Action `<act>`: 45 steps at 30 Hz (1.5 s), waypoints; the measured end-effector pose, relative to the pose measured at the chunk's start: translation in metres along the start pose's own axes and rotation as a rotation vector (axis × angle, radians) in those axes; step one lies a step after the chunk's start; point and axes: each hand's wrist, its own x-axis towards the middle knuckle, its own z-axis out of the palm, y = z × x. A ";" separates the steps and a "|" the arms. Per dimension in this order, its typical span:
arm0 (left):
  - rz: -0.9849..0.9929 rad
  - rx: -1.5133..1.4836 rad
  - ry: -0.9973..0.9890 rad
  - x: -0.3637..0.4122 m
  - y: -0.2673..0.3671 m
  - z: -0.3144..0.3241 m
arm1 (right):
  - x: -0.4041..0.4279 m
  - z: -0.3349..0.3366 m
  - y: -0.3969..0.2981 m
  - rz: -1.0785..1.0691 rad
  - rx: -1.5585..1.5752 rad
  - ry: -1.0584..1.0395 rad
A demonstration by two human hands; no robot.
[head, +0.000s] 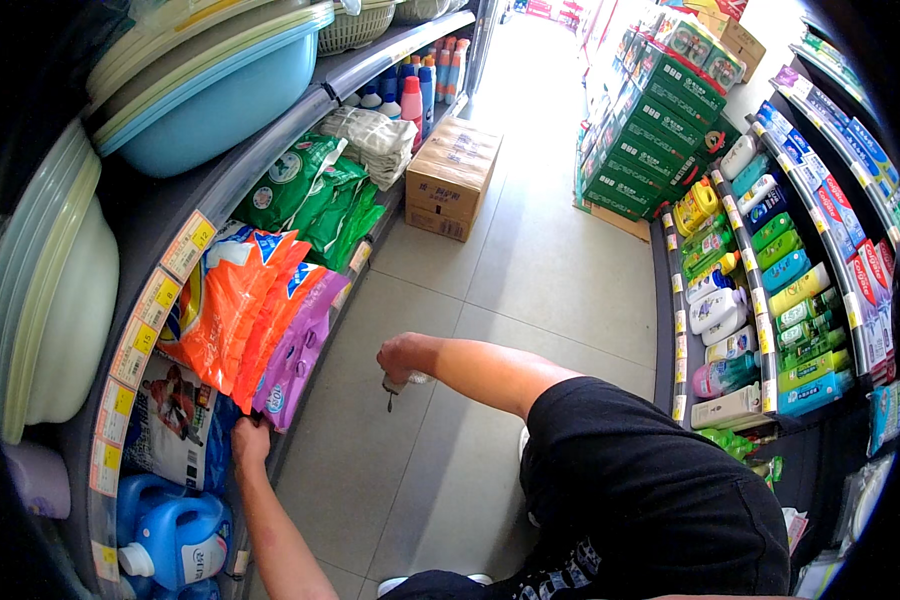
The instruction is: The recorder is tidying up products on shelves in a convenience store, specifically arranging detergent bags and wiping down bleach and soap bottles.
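My left hand (251, 444) is at the front edge of the lower shelf, against the bottom corner of an orange plastic bag of laundry detergent (229, 300). Its fingertips are hidden, so I cannot tell whether they grip the bag. A purple detergent bag (300, 345) stands just right of that hand, and a dark blue printed pack (184, 427) lies to its left. Out over the floor, my right hand (403, 356) is closed around a small greyish object (394, 386) with a dark tip hanging down; its kind is unclear.
Blue detergent jugs (184, 544) stand at the near left, green bags (307, 195) farther along. Stacked plastic basins (217, 112) fill the upper shelf. A cardboard box (454, 180) sits on the tiled floor (427, 300). Green cartons (652, 135) and bottle shelves (720, 300) line the right.
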 end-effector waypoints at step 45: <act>-0.044 0.037 -0.014 -0.003 0.015 -0.005 | 0.013 0.012 0.005 -0.037 0.001 -0.017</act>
